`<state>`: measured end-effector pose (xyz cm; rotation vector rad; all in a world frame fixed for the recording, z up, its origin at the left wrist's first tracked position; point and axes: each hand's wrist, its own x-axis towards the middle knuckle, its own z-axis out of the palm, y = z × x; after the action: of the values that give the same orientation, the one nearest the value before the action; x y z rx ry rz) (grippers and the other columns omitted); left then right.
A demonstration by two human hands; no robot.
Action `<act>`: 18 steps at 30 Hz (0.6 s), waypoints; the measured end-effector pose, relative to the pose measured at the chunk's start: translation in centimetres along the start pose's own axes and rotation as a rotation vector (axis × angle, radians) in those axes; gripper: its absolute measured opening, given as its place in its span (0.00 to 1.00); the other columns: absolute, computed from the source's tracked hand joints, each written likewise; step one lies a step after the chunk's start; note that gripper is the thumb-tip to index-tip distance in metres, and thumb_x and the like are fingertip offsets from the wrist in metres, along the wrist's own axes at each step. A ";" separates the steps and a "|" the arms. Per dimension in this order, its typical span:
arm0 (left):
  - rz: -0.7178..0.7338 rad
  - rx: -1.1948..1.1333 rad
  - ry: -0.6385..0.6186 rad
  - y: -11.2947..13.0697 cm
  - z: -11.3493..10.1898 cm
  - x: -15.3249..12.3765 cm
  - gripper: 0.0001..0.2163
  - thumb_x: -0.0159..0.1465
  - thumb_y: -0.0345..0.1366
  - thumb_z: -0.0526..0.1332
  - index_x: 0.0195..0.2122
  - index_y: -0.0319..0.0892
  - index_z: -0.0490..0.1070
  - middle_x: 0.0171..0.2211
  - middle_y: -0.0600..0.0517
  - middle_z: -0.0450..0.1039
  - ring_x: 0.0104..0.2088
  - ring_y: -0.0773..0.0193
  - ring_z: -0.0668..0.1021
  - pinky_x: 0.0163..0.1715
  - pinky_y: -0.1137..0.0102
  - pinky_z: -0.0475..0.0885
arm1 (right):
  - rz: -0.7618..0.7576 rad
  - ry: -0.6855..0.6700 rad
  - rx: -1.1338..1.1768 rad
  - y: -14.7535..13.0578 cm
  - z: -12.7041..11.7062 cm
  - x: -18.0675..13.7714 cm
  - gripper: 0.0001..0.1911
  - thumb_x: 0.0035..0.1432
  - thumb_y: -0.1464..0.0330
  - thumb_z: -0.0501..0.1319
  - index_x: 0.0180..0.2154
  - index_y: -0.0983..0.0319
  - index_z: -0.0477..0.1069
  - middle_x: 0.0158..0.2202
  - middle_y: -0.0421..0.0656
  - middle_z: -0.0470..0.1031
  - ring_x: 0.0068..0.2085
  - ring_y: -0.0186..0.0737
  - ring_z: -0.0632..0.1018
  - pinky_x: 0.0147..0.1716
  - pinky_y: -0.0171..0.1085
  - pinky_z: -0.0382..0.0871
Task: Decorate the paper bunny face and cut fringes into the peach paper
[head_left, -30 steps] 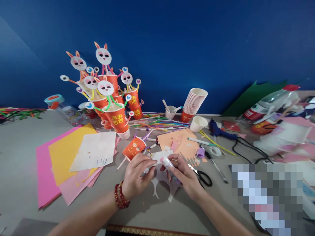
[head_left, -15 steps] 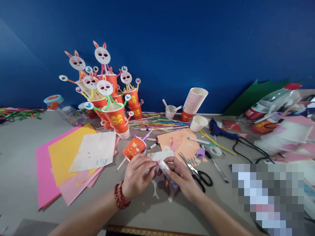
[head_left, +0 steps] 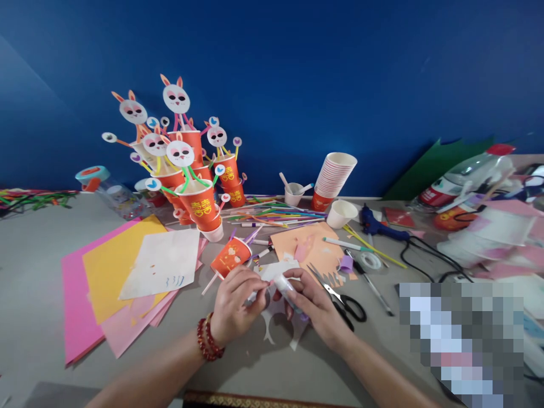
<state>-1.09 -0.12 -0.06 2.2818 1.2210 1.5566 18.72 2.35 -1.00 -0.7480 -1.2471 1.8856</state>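
My left hand (head_left: 237,303) is closed in a pinch on a tiny pink piece of paper (head_left: 271,282). Just to its right, my right hand (head_left: 317,309) grips a glue stick (head_left: 284,285), a whitish tube whose top end is close to the pink piece. Whether the two touch is hard to tell. A purple cap (head_left: 346,264) lies apart on the table. Under and behind my hands are white paper scraps (head_left: 268,331). An orange-red paper cup (head_left: 232,256) with purple stems leans on its side beyond my left hand.
Scissors (head_left: 346,303) lie right of my right hand. Rabbit-faced cups (head_left: 202,204) stand back left, above coloured paper sheets (head_left: 96,283). A cup stack (head_left: 334,178), a blue glue gun (head_left: 380,224) with its cord and a plastic bottle (head_left: 467,175) are back right.
The glue stick's top has moved slightly away from the pink piece, which shows more clearly at my left fingertips. Both hands keep their grips; the table items stay put.
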 end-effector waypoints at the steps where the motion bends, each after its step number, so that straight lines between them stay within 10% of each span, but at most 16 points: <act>1: -0.009 -0.005 0.000 -0.1 0.0 -0.1 0.09 0.61 0.21 0.61 0.38 0.42 0.73 0.32 0.50 0.75 0.34 0.63 0.75 0.37 0.66 0.73 | -0.024 0.034 -0.008 -0.1 -0.3 0.0 0.17 0.63 0.58 0.63 0.48 0.58 0.62 0.34 0.41 0.77 0.28 0.32 0.74 0.30 0.33 0.70; 9: -0.050 0.066 -0.166 -1.6 0.9 -0.8 0.06 0.65 0.26 0.59 0.39 0.42 0.73 0.33 0.50 0.75 0.35 0.62 0.75 0.36 0.67 0.72 | -0.032 0.318 -0.318 -1.2 -3.3 0.2 0.17 0.53 0.61 0.69 0.40 0.60 0.67 0.28 0.35 0.67 0.25 0.31 0.66 0.23 0.30 0.62; 18: 0.097 0.319 -0.311 -1.7 1.1 -0.9 0.08 0.69 0.30 0.55 0.40 0.41 0.74 0.33 0.49 0.76 0.33 0.61 0.75 0.36 0.65 0.73 | -0.225 0.016 -1.084 -0.8 -1.5 -1.2 0.04 0.58 0.67 0.59 0.34 0.61 0.69 0.30 0.43 0.74 0.33 0.42 0.73 0.34 0.38 0.66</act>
<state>-1.27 0.82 -2.07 2.6872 1.3664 1.0333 20.82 2.30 -0.69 -1.0702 -2.2367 0.9091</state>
